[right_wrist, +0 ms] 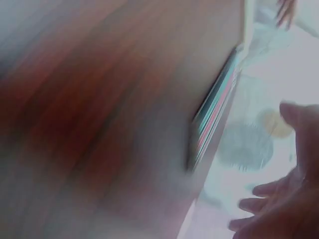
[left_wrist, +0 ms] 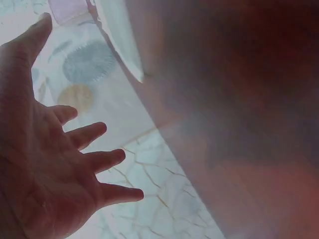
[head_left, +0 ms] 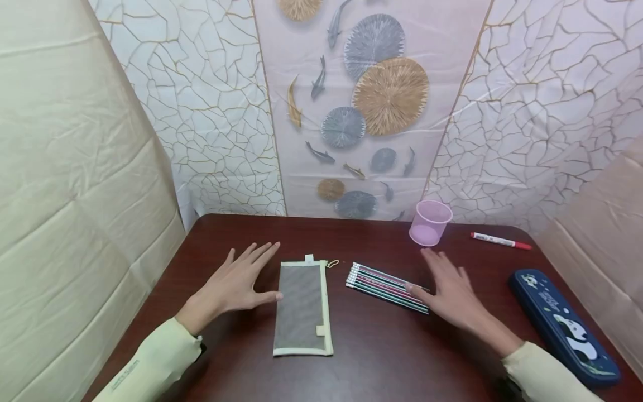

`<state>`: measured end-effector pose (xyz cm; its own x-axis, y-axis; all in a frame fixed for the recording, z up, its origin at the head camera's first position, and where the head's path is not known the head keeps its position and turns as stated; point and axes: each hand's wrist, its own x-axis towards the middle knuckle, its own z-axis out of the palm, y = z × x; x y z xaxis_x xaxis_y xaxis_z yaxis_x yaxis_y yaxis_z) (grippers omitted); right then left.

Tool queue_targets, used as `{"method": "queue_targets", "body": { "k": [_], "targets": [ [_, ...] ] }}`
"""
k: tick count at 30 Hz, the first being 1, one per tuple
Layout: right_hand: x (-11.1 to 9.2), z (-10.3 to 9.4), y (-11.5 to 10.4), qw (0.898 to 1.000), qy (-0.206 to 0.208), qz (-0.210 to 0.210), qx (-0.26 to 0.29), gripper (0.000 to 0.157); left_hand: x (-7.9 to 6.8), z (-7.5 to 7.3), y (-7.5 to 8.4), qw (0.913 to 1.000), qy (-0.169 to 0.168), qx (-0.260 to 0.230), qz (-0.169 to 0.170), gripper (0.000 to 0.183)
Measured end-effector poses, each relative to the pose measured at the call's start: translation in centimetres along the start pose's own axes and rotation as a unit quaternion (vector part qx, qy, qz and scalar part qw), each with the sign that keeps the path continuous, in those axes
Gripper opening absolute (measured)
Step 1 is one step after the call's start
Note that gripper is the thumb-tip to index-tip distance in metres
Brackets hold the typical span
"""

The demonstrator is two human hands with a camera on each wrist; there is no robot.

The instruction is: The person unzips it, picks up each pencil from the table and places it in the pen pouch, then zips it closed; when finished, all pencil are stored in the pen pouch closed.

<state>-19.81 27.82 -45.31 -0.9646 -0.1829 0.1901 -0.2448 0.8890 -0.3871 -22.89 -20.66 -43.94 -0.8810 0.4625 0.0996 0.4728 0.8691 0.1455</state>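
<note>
My left hand (head_left: 235, 283) is spread over the table, its thumb tip at the left edge of a grey mesh zip pouch (head_left: 300, 307) with cream trim. In the left wrist view that hand (left_wrist: 55, 169) has straight, parted fingers and nothing in its palm. Several striped pencils (head_left: 387, 287) lie side by side in a flat row right of the pouch. My right hand (head_left: 449, 293) hovers at the pencils' right end, thumb over them, fingers extended. From the right wrist view the pencils (right_wrist: 217, 109) lie apart from the right hand (right_wrist: 284, 199).
A pink see-through cup (head_left: 430, 223) stands at the back, beyond my right hand. To its right lies a red and white marker (head_left: 499, 240). A dark blue panda pencil case (head_left: 562, 326) sits along the right edge of the brown table (head_left: 241, 229). Patterned cloth hangs behind.
</note>
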Motion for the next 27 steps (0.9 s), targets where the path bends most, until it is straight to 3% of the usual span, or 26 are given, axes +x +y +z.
{"method": "queue_targets", "body": {
  "k": [5, 12, 20, 27],
  "targets": [
    [2.3, 1.5, -3.1, 0.997, -0.001, -0.017, 0.081, 0.07, 2.4, -0.6, 1.3, 0.9994, -0.019, -0.012, 0.028, 0.103],
    [5.6, 4.2, -6.6, 0.993, 0.014, -0.057, 0.103, 0.047, 6.7, -0.1, 2.9, 0.9969, -0.055, -0.031, 0.048, 0.085],
    [9.6, 7.1, -10.2, 0.996, -0.029, -0.052, 0.066, 0.032, 11.4, 1.4, 4.7, 0.9953, -0.072, -0.055, 0.035, 0.055],
    [11.9, 8.4, -12.3, 0.997, -0.073, -0.02, 0.002, 0.022, 14.0, 2.8, 5.1, 0.9931, -0.091, -0.072, 0.018, 0.032]
  ]
}}
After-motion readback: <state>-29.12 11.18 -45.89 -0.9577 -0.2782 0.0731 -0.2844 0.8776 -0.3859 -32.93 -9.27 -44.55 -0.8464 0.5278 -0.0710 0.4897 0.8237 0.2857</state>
